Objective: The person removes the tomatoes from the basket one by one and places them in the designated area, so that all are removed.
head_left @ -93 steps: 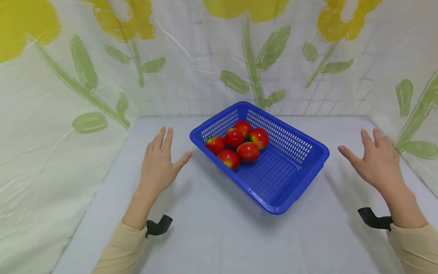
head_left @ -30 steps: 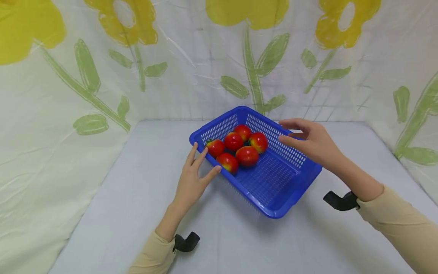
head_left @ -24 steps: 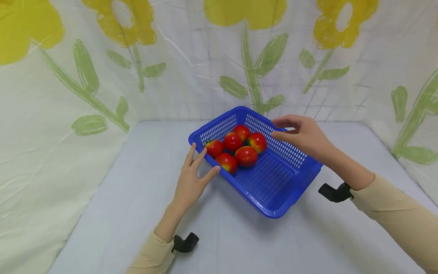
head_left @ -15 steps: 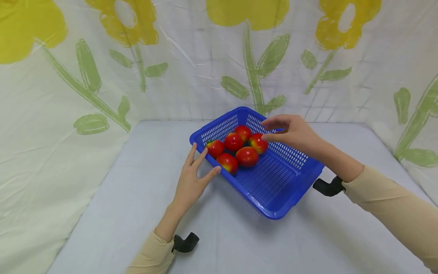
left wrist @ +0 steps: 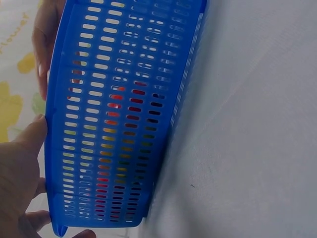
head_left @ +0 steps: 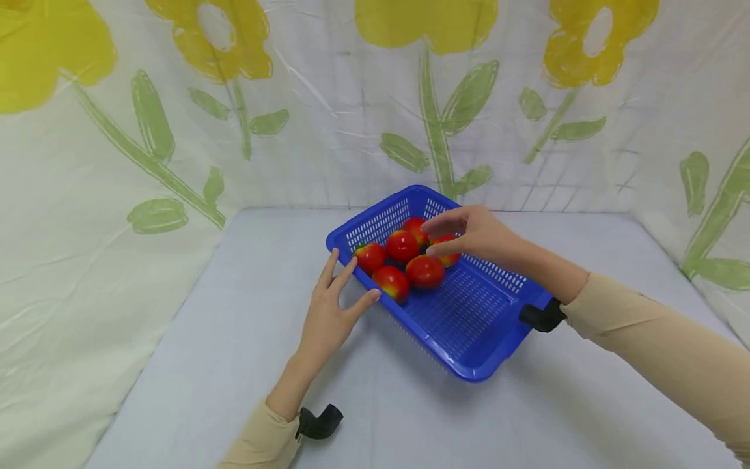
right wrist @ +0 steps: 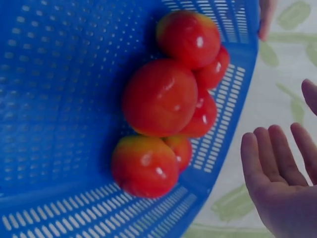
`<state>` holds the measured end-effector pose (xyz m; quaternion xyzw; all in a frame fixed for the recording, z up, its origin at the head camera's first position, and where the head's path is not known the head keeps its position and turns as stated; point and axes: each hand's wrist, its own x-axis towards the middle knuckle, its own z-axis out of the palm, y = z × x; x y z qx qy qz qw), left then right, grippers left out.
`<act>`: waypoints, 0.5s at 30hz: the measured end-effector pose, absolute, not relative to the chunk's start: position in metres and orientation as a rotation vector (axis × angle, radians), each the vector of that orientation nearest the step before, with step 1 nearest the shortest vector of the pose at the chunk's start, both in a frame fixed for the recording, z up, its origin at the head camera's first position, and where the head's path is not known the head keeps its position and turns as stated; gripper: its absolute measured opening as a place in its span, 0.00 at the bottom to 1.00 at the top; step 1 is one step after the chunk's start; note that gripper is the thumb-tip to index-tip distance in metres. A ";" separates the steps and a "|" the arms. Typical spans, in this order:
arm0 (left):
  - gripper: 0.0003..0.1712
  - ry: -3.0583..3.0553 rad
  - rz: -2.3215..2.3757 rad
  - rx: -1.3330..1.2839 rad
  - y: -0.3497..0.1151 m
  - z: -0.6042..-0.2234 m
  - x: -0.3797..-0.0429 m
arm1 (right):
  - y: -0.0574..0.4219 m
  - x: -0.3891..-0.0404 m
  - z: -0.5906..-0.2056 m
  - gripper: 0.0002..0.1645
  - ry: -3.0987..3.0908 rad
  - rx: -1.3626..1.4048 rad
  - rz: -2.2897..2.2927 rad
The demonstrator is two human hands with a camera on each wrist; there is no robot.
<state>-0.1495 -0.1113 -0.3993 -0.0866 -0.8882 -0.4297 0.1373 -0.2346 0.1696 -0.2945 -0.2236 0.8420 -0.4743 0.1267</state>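
A blue slotted plastic basket stands at an angle on the table, with several red tomatoes grouped in its left half. My left hand has its fingers spread, with the fingertips at the basket's left rim; the left wrist view shows the thumb against that rim. Above the tomatoes hovers my right hand, fingers loosely bent and nothing between them. It partly covers the rear right tomato and is just behind the front tomato. In the right wrist view a gap separates this hand from the tomatoes.
A pale grey cloth covers the table. Behind it hangs a white curtain with yellow flowers and green leaves. Black camera mounts sit at both wrists, and the right one overlaps the basket's right end in the head view.
From out at the sides, both hands have come in to the basket. The left stays at the rim, while the right has kept moving left over the tomatoes. The basket and tomatoes stay in place.
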 end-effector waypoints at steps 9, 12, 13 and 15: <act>0.47 -2.586 -1.248 -0.235 -0.110 -0.402 -0.148 | 0.155 -0.231 -0.308 0.32 2.340 -0.481 -1.427; 0.46 -2.588 -1.242 -0.235 -0.110 -0.402 -0.148 | 0.152 -0.230 -0.311 0.32 2.311 -0.462 -1.419; 0.46 -2.586 -1.238 -0.239 -0.110 -0.402 -0.148 | 0.151 -0.229 -0.311 0.31 2.311 -0.465 -1.413; 0.46 -2.579 -1.232 -0.244 -0.111 -0.401 -0.148 | 0.149 -0.230 -0.311 0.31 2.318 -0.471 -1.400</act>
